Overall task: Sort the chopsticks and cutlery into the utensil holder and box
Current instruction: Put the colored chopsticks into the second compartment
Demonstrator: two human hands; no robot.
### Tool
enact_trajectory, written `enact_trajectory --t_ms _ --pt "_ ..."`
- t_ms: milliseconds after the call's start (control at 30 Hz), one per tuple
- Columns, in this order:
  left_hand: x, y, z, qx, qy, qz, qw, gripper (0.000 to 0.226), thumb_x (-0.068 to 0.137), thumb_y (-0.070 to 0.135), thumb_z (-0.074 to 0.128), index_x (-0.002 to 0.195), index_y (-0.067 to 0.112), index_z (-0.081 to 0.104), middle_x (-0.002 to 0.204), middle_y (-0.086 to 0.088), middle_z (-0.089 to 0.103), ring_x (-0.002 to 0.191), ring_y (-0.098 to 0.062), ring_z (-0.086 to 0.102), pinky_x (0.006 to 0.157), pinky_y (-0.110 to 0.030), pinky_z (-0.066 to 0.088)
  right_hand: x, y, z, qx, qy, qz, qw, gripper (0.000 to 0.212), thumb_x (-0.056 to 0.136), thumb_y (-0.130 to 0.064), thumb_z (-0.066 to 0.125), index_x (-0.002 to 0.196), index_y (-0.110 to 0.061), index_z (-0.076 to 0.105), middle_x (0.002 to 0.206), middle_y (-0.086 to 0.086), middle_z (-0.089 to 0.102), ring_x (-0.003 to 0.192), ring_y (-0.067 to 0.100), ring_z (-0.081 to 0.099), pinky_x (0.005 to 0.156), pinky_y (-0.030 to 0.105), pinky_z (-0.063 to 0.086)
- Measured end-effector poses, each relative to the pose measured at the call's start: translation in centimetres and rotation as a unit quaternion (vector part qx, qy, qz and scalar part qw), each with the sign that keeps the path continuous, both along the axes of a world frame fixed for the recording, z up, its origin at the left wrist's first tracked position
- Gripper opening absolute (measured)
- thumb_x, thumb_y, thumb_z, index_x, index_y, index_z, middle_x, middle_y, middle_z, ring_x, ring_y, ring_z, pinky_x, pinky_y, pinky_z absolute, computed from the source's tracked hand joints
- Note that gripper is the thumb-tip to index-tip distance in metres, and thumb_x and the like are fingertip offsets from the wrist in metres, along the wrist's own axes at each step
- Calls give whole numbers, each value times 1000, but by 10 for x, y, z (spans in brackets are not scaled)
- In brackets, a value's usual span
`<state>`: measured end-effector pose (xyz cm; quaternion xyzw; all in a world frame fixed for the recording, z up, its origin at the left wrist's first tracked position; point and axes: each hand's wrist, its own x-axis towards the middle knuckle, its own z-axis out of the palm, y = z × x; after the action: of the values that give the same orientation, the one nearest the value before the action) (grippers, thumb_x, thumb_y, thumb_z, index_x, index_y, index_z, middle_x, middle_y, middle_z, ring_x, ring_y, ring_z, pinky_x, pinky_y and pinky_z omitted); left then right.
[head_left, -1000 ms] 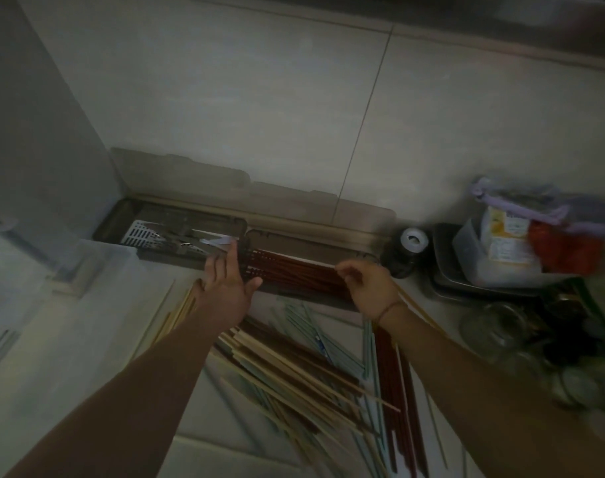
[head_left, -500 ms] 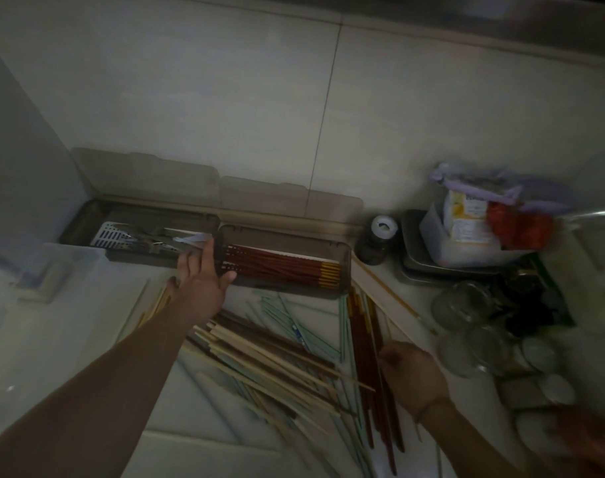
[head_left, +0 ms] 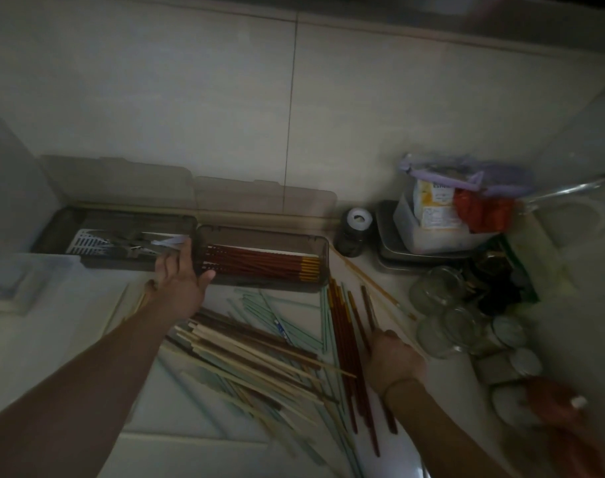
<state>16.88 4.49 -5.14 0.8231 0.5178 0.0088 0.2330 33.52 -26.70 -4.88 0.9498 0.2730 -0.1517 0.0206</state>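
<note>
Your counter (head_left: 70, 357) runs pale under everything, backed by a tiled wall (head_left: 190, 98). Along its back edge sit two smoked-plastic boxes end to end, lids propped open against the wall. The left box (head_left: 63, 224) holds a white slotted insert and some metal cutlery (head_left: 132, 244), too dim to tell piece by piece. The right box (head_left: 323, 257) holds a neat row of dark red chopsticks with yellow ends (head_left: 259, 265), lying lengthwise.

In the middle of the counter, toward the front edge, lies a loose heap of pale wooden chopsticks (head_left: 245, 353) mixed with light green ones (head_left: 259, 305), crossing at many angles. Just right of that heap, a bundle of red-brown chopsticks (head_left: 345, 339) runs front to back.

At the right end of the counter stand a metal tray with a plastic tub and packets (head_left: 439, 215), a dark jar with a white cap (head_left: 354, 229), and several clear glass jars (head_left: 439, 288).

Your left hand (head_left: 180, 281) lies over the seam between the two boxes, fingers straight and together, thumb spread out against the front wall of the right box, holding nothing. Your right hand (head_left: 394, 360) is curled around the near part of a dark chopstick (head_left: 368, 307) beside the red-brown bundle, knuckles up.
</note>
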Motion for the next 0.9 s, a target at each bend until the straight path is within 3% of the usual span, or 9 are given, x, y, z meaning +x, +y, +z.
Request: enact_trajectory --t_ms 200,300,400,467,600,733,767,800,900 --pt "-2 2 -1 -5 0 -3 1000 74 99 47 39 153 26 -7 159 -10 10 147 -25 -5 114 -56 16 4 -5 4 21 50 -42 998 23 92 -35 47 100 -25 65 105 -2 67 94 17 64 71 22 45" --pt "-1 1 1 -6 -3 -4 1000 73 99 47 39 153 26 -6 159 -8 8 147 -24 -7 114 -57 15 14 -3 18 183 155 -122 963 19 92 -27 56 92 -13 69 84 9 70 73 21 65 66 26 50" --pt "1 0 0 -9 -17 5 1000 73 99 45 41 154 26 -3 159 -8 10 147 -24 -7 114 -57 14 12 16 58 345 326 -194 858 16 96 -16 53 88 -5 61 48 8 56 35 15 45 37 19 34" --pt "0 0 -2 -2 -21 10 1000 73 99 45 42 154 27 -3 159 -8 11 147 -24 -6 113 -58 14 6 33 90 413 420 -177 788 16 99 -16 46 88 -6 53 47 11 55 29 15 38 34 14 25" --pt "0 0 -2 -3 -20 4 1000 73 99 45 41 153 28 -4 159 -7 10 147 -24 -7 113 -59 14 -2 66 130 480 512 -123 702 21 101 -26 38 98 -12 53 73 16 69 44 24 57 39 19 34" --pt "0 0 0 -4 -18 4 1000 72 99 45 41 153 29 -4 157 -7 13 147 -24 -4 113 -58 15 -1 98 139 488 653 -145 561 32 100 -35 32 99 -14 56 99 16 70 67 25 70 43 26 51" --pt "0 0 0 -5 -18 4 1000 73 99 45 41 153 29 -4 157 -7 13 146 -23 -4 113 -58 15 0 105 136 483 654 -138 565 23 100 -28 36 99 -15 55 101 14 70 65 24 69 42 27 50" --pt "0 0 0 -5 -19 4 1000 73 99 45 41 153 29 -5 157 -7 13 146 -23 -5 113 -57 15 1 114 130 480 635 -126 592 15 100 -18 38 100 -15 52 100 11 69 59 22 65 39 25 46" --pt "1 -1 -1 5 -16 10 1000 73 99 47 41 153 29 -5 157 -6 13 146 -22 -5 113 -57 16 7 143 104 455 487 -38 744 17 98 2 38 105 -12 44 85 7 65 41 11 46 36 19 31"
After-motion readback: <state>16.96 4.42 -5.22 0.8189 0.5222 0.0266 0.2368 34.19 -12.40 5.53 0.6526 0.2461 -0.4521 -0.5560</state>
